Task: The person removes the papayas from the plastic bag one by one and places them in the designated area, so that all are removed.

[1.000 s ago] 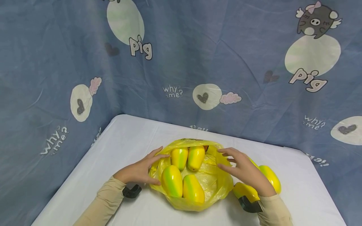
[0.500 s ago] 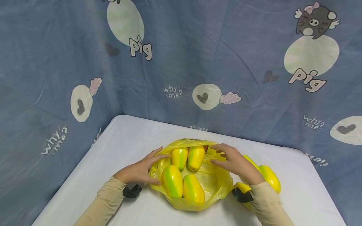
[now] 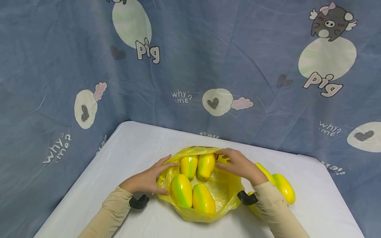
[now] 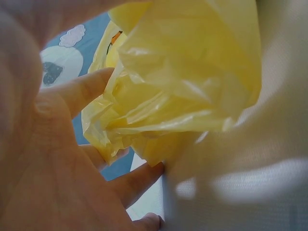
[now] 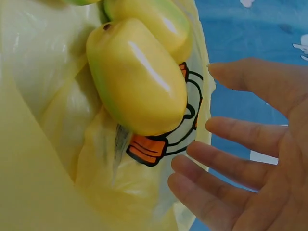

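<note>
A yellow plastic bag (image 3: pixel 224 198) stands wide at the mouth on the table, with several glossy yellow-green mangoes (image 3: pixel 181 191) lying inside. My left hand (image 3: pixel 147 178) is at the bag's left rim, fingers spread; in the left wrist view its fingers touch the crinkled yellow plastic (image 4: pixel 178 82). At the bag's far right rim is my right hand (image 3: pixel 241 165), its fingers loosely extended and holding no fruit. In the right wrist view those fingertips (image 5: pixel 180 163) come right at the bag's edge, beside a mango (image 5: pixel 139 77) and an orange-and-black print (image 5: pixel 147 149).
More mangoes (image 3: pixel 284 188) lie on the white tabletop (image 3: pixel 143 145) to the right of the bag, partly hidden by the right forearm. Behind the table hangs a blue curtain (image 3: pixel 190 66) with pig prints. Each wrist wears a black strap-on device (image 3: pixel 139 201).
My right hand has moved left over the bag's right side, from near the outer rim to beside the far mangoes. The left hand and the bag's fruit stay in place.
</note>
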`<act>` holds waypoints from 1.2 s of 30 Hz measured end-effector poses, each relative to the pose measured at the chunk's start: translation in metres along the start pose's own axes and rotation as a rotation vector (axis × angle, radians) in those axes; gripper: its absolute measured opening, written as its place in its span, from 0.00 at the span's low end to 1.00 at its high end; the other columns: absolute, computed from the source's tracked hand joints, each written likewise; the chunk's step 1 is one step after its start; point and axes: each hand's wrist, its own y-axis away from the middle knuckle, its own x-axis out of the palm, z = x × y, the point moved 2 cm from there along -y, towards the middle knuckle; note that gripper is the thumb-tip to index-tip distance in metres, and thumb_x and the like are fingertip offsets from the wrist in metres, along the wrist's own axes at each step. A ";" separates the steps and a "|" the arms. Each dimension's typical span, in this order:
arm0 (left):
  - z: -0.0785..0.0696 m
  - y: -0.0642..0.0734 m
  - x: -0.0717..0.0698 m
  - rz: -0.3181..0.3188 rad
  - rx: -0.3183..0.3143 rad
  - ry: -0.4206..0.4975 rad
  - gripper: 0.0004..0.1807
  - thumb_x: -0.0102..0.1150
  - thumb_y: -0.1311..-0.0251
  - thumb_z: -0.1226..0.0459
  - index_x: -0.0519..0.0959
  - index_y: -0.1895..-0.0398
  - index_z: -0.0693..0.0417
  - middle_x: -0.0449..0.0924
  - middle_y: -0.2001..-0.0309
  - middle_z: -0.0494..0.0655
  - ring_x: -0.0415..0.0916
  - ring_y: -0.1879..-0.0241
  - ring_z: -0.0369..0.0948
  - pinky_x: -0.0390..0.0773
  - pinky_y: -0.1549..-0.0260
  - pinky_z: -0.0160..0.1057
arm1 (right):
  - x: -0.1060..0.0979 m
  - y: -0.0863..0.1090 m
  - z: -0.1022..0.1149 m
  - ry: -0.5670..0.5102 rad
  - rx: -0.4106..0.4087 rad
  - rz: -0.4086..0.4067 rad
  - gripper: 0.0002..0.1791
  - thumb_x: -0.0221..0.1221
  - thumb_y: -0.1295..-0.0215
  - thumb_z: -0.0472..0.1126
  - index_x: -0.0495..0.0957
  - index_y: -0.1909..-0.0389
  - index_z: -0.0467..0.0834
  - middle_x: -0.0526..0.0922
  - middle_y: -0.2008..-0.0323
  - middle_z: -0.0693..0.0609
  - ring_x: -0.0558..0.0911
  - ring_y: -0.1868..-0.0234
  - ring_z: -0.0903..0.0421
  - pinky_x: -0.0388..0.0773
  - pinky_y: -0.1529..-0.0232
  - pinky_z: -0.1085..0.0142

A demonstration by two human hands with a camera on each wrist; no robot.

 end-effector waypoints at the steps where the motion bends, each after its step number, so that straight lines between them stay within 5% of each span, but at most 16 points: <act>1: 0.000 0.000 0.000 0.001 -0.001 0.004 0.54 0.79 0.56 0.47 0.64 0.22 0.38 0.37 0.15 0.56 0.44 0.19 0.65 0.59 0.31 0.75 | 0.001 -0.001 0.000 0.002 -0.002 0.000 0.26 0.65 0.30 0.45 0.77 0.37 0.34 0.82 0.39 0.37 0.82 0.41 0.35 0.79 0.38 0.43; 15: -0.001 0.001 0.001 0.008 -0.001 -0.009 0.54 0.79 0.55 0.46 0.64 0.22 0.39 0.37 0.15 0.57 0.44 0.19 0.67 0.60 0.32 0.76 | 0.012 -0.017 0.003 0.070 0.020 -0.007 0.31 0.66 0.31 0.49 0.74 0.33 0.38 0.79 0.37 0.40 0.77 0.37 0.41 0.74 0.32 0.45; 23: -0.001 0.000 0.000 0.009 0.008 0.000 0.54 0.79 0.55 0.45 0.64 0.22 0.39 0.37 0.15 0.57 0.44 0.19 0.66 0.59 0.32 0.76 | 0.014 -0.024 0.005 0.066 0.018 -0.011 0.21 0.67 0.32 0.47 0.78 0.45 0.39 0.83 0.53 0.43 0.78 0.53 0.44 0.76 0.48 0.55; 29: -0.001 0.000 0.000 0.008 0.002 0.005 0.54 0.79 0.55 0.46 0.64 0.22 0.39 0.36 0.15 0.55 0.43 0.18 0.63 0.60 0.30 0.74 | 0.015 -0.028 0.009 0.063 -0.001 -0.010 0.25 0.66 0.32 0.46 0.78 0.39 0.36 0.84 0.45 0.42 0.80 0.49 0.46 0.78 0.42 0.52; 36: -0.003 0.000 0.000 0.008 -0.008 -0.009 0.54 0.80 0.55 0.47 0.64 0.22 0.38 0.37 0.15 0.57 0.45 0.19 0.66 0.60 0.32 0.75 | 0.018 -0.035 0.011 0.097 0.005 0.027 0.30 0.65 0.30 0.49 0.76 0.35 0.34 0.77 0.33 0.37 0.76 0.33 0.40 0.72 0.29 0.45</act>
